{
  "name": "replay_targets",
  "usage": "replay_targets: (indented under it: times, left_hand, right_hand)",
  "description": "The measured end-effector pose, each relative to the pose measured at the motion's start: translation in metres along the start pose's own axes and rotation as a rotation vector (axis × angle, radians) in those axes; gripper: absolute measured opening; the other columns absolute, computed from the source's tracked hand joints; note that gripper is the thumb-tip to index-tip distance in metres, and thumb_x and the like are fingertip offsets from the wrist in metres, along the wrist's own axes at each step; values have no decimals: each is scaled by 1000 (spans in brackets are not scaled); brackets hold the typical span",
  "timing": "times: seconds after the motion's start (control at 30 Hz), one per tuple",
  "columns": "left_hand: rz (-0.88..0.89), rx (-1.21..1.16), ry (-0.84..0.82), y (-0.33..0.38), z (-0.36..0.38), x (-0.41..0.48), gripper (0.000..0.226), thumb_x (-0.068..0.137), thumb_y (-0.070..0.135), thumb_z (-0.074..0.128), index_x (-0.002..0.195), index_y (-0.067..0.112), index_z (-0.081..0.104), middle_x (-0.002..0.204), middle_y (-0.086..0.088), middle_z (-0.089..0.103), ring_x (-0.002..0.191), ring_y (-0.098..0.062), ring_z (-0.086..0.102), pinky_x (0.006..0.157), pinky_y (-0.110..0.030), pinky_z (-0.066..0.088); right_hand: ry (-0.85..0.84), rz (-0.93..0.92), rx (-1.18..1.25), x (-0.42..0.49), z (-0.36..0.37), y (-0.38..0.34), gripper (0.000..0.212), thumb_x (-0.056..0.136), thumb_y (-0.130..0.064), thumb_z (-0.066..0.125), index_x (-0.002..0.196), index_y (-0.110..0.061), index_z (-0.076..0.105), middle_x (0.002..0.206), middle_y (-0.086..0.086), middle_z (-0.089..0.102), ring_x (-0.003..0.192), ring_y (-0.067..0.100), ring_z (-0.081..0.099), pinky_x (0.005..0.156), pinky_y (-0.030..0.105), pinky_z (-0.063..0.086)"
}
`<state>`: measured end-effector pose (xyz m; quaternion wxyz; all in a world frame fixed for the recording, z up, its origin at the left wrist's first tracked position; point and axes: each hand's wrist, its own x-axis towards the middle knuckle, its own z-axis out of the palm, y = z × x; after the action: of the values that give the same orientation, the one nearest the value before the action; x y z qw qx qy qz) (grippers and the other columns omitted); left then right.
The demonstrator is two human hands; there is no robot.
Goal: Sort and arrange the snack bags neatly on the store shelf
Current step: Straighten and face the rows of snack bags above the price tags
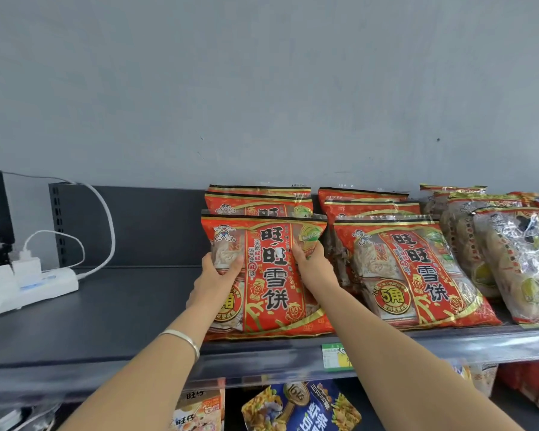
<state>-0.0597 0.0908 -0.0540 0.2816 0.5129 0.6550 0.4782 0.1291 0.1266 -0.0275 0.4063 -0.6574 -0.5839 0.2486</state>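
Both hands on it: the left hand (213,276) and right hand (311,259) grip the front red snack bag (271,275) between them, standing on the dark shelf (122,306) edge.

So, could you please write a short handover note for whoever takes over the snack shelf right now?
Left hand: grips the left edge of the front red bag.
Right hand: grips the same bag's right edge.
Things: that bag stands at the front of the shelf, with two like bags behind it. A second red row leans beside it on the right, and pale bags sit further right.
Done: bags are grouped by kind in rows.
Left: square the held bag with its row and let go; probably straighten the leaning rows.
A power strip lies on the shelf's left end.
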Motion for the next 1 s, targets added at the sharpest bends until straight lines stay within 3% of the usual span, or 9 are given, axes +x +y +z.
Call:
replay_targets:
  times: [0.13, 0.27, 0.33, 0.43, 0.5, 0.6, 0.77, 1.0]
  left_hand:
    - [78, 239, 198, 9, 3, -8, 92, 78, 78, 37, 149, 32, 0, 154, -8, 23, 135, -34, 34, 107, -59, 26]
    - [418, 508, 399, 22, 7, -19, 69, 90, 58, 44, 147, 29, 17, 152, -4, 25, 139, -23, 25, 109, -51, 23]
    - [621, 643, 330, 32, 14, -26, 63, 90, 54, 46, 144, 30, 26, 151, -2, 28, 139, -21, 24, 110, -48, 23]
    - [788, 836, 95, 38, 33, -39, 63, 92, 56, 41, 147, 34, 19, 156, -1, 16, 145, -22, 10, 115, -49, 9]
    - [796, 931, -18, 33, 46, -45, 64, 93, 57, 38, 148, 37, 13, 158, -1, 7, 147, -22, 0, 116, -49, 0]
    - [743, 989, -20, 28, 55, -48, 61, 94, 58, 33, 148, 39, 13, 160, -2, 3, 147, -22, -4, 114, -50, -7]
    - [779, 907, 17, 45, 73, -56, 56, 95, 47, 41, 146, 33, 24, 156, -2, 16, 147, -22, 4, 116, -50, -3]
    - [865, 763, -136, 75, 142, -82, 58, 96, 42, 44, 148, 24, 23, 156, -4, 16, 145, -24, 10, 118, -39, 16]
  right_hand:
    - [125, -34, -237, -5, -6, -3, 76, 96, -60, 32, 153, -24, -3, 155, 14, 23, 136, 40, 33, 106, 54, 34]
    - [192, -181, -356, -15, -9, -1, 65, 98, -52, 32, 153, -25, 7, 155, 12, 23, 136, 38, 31, 105, 54, 37]
    - [160, -218, -389, -20, -10, 0, 62, 98, -47, 36, 151, -26, 12, 155, 10, 21, 137, 38, 29, 105, 53, 36]
    - [121, -298, -434, -30, -11, 7, 61, 99, -38, 41, 152, -24, 13, 156, 11, 20, 138, 38, 29, 104, 50, 37]
    - [74, -353, -465, -35, -14, 14, 62, 100, -30, 39, 153, -24, 8, 156, 10, 21, 137, 38, 31, 104, 49, 38]
    - [17, -392, -518, -39, -23, 23, 65, 100, -32, 40, 153, -26, 5, 156, 7, 24, 137, 34, 34, 104, 48, 40]
    - [121, -364, -561, -36, -57, 45, 64, 99, -45, 40, 153, -21, 13, 152, 8, 33, 134, 30, 39, 101, 43, 43]
    - [209, -306, -532, -32, -105, 78, 61, 99, -37, 42, 152, -23, 14, 155, 11, 24, 141, 32, 28, 110, 45, 32]
